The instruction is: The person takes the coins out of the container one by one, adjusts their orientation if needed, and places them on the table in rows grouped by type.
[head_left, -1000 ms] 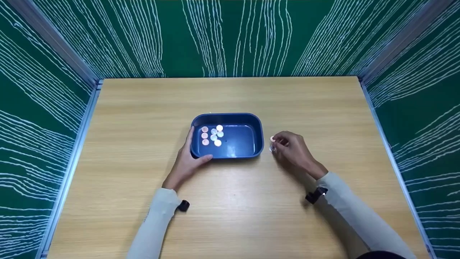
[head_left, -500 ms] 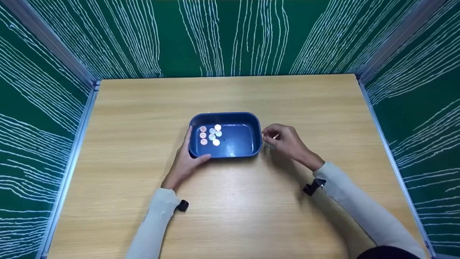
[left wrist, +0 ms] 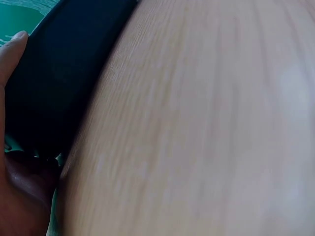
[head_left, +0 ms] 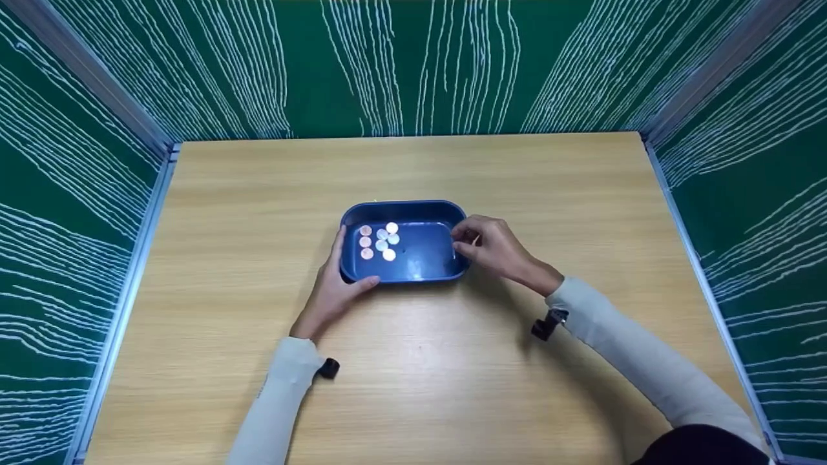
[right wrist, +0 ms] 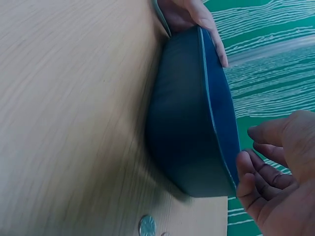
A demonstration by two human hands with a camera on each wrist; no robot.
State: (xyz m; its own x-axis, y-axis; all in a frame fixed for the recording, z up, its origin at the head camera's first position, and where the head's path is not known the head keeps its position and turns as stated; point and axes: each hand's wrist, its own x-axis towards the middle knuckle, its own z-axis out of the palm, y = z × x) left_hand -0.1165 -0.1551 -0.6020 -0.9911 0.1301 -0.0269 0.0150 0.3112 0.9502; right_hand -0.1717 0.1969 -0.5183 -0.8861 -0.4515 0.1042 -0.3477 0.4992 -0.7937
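A blue plastic tub [head_left: 426, 271] stands mid-table, several coins on its floor. Three copper coins [head_left: 366, 241] form a column at the left; silver coins [head_left: 382, 245] and pale coins [head_left: 389, 255] lie beside them. My left hand [head_left: 339, 287] grips the tub's left end, thumb at the near corner and fingers along the outside. Over the tub's right rim is my right hand [head_left: 494, 248], its thumb and fingertips brought together in a pinch. The coin seen in that pinch earlier is hidden now. In the right wrist view, the right fingers [right wrist: 246, 169] overlap the rim.
On the wooden table [head_left: 413, 387], a silver coin [right wrist: 147, 226] lies just outside the tub's right end, with part of another coin [right wrist: 166, 234] at the frame edge. Green walls with white lines [head_left: 452, 71] enclose the table's back and sides.
My right hand has lifted a coin from the table right of the tub and moved left over the right rim. My left hand and the coins inside have stayed put.
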